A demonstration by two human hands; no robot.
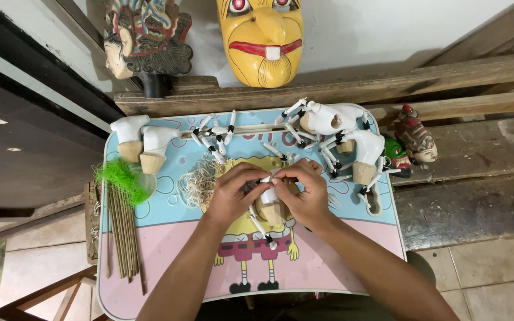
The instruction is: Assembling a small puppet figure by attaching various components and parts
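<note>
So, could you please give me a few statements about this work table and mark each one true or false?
1. Both hands, left hand and right hand, hold the white puppet body. True.
2. The green tuft lies at the table's right edge. False: it lies at the left.
3. The yellow mask leans on the wall behind the table. True.
4. The thin wooden sticks stand upright in a jar. False: they lie flat on the table.

No packages, labels, signs or screens show anywhere in this view.
</note>
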